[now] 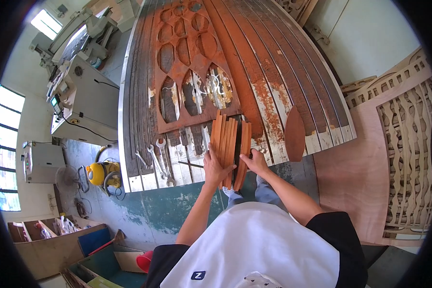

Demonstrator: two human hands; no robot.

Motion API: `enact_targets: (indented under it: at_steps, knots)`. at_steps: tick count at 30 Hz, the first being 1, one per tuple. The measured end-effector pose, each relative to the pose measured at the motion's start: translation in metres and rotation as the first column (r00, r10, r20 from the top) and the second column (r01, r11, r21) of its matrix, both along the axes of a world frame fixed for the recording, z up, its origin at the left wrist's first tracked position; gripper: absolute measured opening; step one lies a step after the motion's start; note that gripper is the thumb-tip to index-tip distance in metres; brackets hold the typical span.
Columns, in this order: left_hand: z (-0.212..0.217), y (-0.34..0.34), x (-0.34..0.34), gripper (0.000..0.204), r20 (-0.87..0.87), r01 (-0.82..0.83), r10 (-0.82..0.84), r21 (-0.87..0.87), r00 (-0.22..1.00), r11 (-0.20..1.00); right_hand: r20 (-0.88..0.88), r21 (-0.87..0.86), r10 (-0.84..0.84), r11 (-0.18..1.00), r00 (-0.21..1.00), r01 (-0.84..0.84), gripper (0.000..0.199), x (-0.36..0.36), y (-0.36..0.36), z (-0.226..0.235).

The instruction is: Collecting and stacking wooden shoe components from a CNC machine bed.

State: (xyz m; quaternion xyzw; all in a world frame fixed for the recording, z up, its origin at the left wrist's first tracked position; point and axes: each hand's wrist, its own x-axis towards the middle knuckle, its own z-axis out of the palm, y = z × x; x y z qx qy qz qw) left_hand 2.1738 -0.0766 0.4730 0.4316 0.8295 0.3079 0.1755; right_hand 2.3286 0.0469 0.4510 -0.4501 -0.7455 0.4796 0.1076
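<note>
A stack of reddish-brown wooden pieces (222, 138), turned on edge, is in my left hand (216, 169), its fingers wrapped round the stack's left side and bottom. My right hand (257, 162) grips a thinner bundle of the same pieces (245, 139) from the right. A dark gap runs between the two bundles. Both are held over the near edge of the slatted machine bed (273, 156). Just beyond them lies a brown wooden panel (197, 120) with rows of pointed oval cutouts. A single leaf-shaped wooden piece (294, 137) rests on the bed at the right.
Several wrenches (162, 165) lie at the bed's near left corner. Orange dust covers much of the bed. A yellow vacuum cleaner (97, 173) and a control cabinet (89, 103) stand at the left. Lattice-cut wooden panels (384, 103) lean at the right. Partitioned boxes (53, 247) sit lower left.
</note>
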Motion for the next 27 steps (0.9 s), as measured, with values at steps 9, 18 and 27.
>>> enact_targets:
  at_steps: [9,18,27]
  knots:
    - [0.003,-0.002,-0.003,0.133,0.045,0.005,-0.002,-0.071,0.999,0.997,-0.103,0.592,0.008,0.804,0.995,0.055,0.074,-0.001,-0.011,0.009]
    - [0.006,-0.001,-0.004,0.134,0.064,0.007,-0.003,-0.058,0.998,0.998,0.250,0.441,0.257,0.828,0.934,-0.346,0.084,-0.015,-0.025,0.039]
    - [-0.020,-0.005,-0.013,0.095,0.069,0.049,-0.056,0.095,0.996,0.994,0.469,0.422,0.286,0.759,0.836,-0.496,0.086,-0.025,-0.028,0.052]
